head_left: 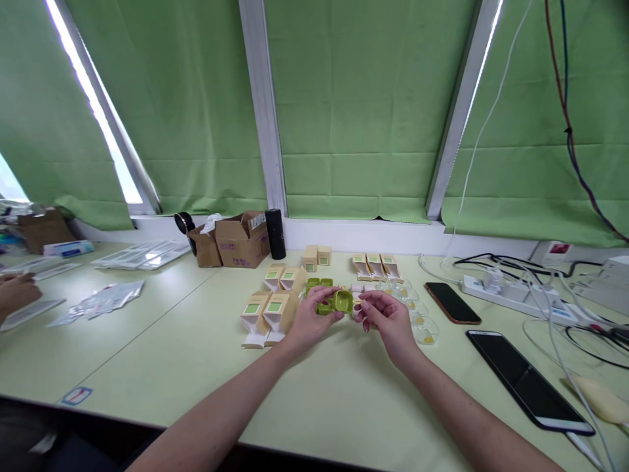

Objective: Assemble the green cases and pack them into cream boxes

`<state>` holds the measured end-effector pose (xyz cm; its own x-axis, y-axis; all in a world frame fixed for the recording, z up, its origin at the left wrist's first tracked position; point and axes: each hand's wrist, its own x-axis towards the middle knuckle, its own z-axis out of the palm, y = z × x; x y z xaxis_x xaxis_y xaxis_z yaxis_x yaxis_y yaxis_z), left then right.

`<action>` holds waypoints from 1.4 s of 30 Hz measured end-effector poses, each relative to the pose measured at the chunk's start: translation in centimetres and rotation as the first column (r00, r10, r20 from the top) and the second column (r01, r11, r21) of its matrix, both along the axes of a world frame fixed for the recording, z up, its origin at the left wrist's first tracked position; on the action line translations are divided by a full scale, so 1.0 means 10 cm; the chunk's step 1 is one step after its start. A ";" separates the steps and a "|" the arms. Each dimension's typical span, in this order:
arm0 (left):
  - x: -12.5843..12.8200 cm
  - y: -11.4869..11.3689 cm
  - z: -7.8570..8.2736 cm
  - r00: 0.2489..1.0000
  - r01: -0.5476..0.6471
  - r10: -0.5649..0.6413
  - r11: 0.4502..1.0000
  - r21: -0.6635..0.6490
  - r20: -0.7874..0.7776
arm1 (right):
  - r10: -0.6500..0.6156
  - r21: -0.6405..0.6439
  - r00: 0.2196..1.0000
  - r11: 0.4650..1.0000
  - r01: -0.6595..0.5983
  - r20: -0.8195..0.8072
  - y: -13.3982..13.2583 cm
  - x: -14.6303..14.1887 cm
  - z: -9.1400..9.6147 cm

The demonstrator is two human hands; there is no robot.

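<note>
My left hand (pixel 313 318) is closed on a small square green cup (pixel 343 301), its hollow side facing me above the table. Close to the cup's right edge, my right hand (pixel 390 321) has thumb and fingers pinched together; a small pale bit shows at the fingertips, too small to name. More green cups (pixel 314 283) lie just behind my left fingers, partly covered by them. Beside the left hand stand several beige cartons (pixel 280 308) with green labels and open flaps. Clear plastic domes (pixel 425 330) with yellow spots in them curve around behind my right hand.
Further beige cartons (pixel 376 267) and small boxes (pixel 310 257) stand at the back, near a black bottle (pixel 275 234) and a cardboard box (pixel 240 242). Phones (pixel 528 380), a power strip (pixel 515 298) and cables lie right. Another person's hand (pixel 17 295) is far left, near plastic packets (pixel 101 301).
</note>
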<state>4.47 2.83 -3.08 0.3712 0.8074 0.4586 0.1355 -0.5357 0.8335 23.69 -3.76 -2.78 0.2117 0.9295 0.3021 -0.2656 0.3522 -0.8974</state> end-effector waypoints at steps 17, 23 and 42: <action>0.01 -0.06 -0.02 0.999 0.039 -0.039 0.993 0.114 -0.008 | -0.455 0.485 0.729 0.853 0.193 0.511 -0.05 -0.01 -0.09; 0.01 -0.10 -0.03 0.999 0.041 -0.039 0.980 0.193 -0.010 | -0.659 0.689 0.471 0.712 0.139 0.586 -0.02 0.02 -0.10; 0.02 -0.16 0.00 0.999 0.052 -0.049 0.952 0.303 -0.016 | -0.777 0.783 0.220 0.617 0.082 0.590 -0.06 0.02 -0.05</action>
<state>4.68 1.26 -3.12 0.4128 0.6108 0.6757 0.1080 -0.7694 0.6296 23.85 -4.33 -3.24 -0.1710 0.3717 0.9124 0.8430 0.5346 -0.0598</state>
